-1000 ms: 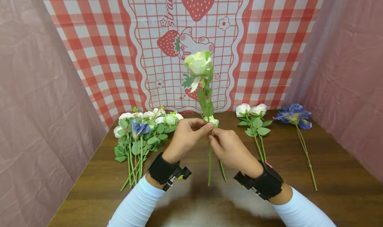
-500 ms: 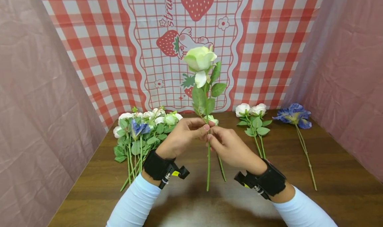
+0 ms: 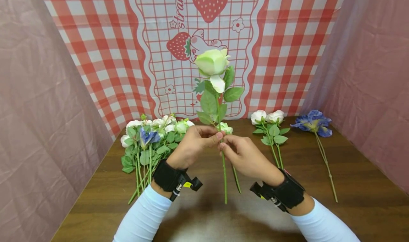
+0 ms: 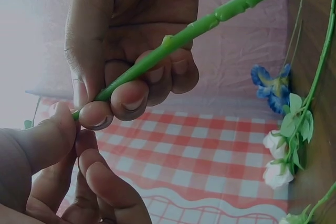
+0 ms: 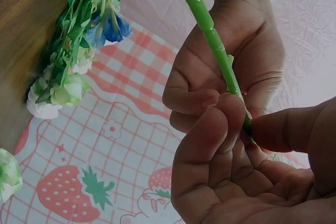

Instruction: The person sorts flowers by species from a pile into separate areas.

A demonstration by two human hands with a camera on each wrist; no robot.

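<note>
While head view shows held rose (image 3: 211, 62), wrist views show notched stem (image 4: 184, 35).

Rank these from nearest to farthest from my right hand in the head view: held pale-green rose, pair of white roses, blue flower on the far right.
1. Pale-green rose: stem pinched by your right hand.
2. Pair of white roses: ahead and to that hand's right.
3. Blue flower: farther right, beyond them.
</note>
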